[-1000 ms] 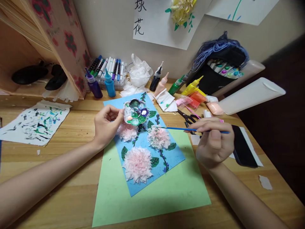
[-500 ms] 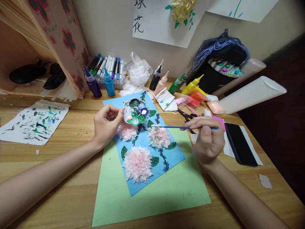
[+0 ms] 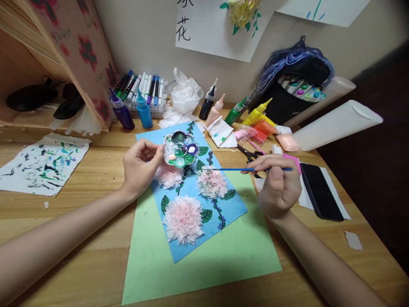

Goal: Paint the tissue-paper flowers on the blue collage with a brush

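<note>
Pinched at its left rim, a flower-shaped paint palette with green, purple, white and peach paint is held by my left hand above the picture. My right hand grips a slim blue paintbrush, nearly level, its tip pointing left just over the right-hand flower. Below both hands lies the blue picture, bearing pink tissue-paper flowers, dark green leaves and painted stems. One flower is partly behind the palette. Whether the brush tip touches the flower I cannot tell.
A green sheet lies under the picture. Paint bottles, markers and a bowl of tissue stand at the back. Scissors, a phone and a white tube are at right; a paint-stained cloth is at left.
The whole view has shifted very slightly. Both hands keep their holds on the palette and paintbrush, with hardly any movement over the picture.
</note>
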Demonstrator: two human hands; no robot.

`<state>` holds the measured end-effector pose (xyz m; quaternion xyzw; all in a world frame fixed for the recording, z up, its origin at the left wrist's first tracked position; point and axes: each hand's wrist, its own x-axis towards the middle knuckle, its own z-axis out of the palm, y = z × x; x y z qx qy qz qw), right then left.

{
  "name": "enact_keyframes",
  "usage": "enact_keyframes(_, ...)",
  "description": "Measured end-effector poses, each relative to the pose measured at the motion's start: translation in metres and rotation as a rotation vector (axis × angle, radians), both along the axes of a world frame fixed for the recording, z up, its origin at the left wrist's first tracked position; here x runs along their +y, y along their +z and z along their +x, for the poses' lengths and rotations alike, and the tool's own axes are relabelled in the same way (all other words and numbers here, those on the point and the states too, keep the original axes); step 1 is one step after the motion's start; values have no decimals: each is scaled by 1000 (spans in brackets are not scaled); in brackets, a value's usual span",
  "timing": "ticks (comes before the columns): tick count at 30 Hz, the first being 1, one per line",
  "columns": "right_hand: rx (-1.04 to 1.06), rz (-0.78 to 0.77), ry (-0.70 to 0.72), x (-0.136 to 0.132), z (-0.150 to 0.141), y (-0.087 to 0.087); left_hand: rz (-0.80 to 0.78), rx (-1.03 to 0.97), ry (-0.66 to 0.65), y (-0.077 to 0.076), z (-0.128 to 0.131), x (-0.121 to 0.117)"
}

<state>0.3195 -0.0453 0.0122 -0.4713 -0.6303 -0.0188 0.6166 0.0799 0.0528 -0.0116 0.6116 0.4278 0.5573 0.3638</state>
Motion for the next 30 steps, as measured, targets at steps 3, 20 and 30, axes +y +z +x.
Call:
enact_keyframes(3, -8, -8, 21, 0, -1, 0, -3, -5, 4, 0, 0, 0)
enact_keyframes(20, -127, -52, 22, -5, 1, 6, -8, -5, -7, -2, 0, 0)
enact_keyframes(30, -175, -17, 8, -9, 0, 10, -14, 16, 2, -2, 0, 0)
